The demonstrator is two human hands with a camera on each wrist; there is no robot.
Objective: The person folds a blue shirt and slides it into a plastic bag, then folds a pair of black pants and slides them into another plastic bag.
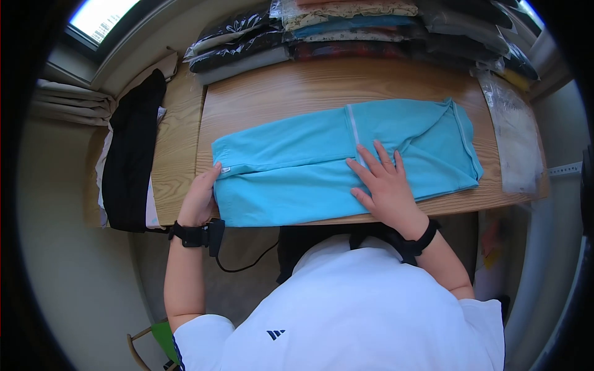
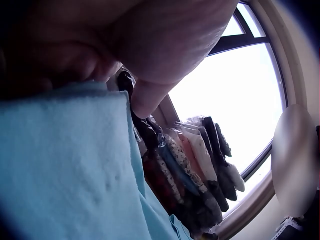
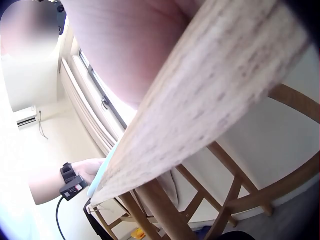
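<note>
A turquoise garment (image 1: 291,179) lies folded into a long shape across the wooden table (image 1: 260,86). A narrow white strip runs over its middle, and a small white tag shows near its left end. At that left end my left hand (image 1: 201,191) holds the edge, thumb beside the tag. In the left wrist view, the thumb (image 2: 150,97) sits by the cloth's edge and the fingers curl against it. My right hand (image 1: 391,188) rests flat on the garment right of its middle, fingers spread, close to the white strip.
Several plastic-wrapped folded clothes (image 1: 352,37) are stacked along the table's back. A black garment (image 1: 133,154) over lighter cloth lies at the left. A clear plastic bag (image 1: 510,136) lies at the right edge. A cable (image 1: 247,267) hangs from the left wrist camera.
</note>
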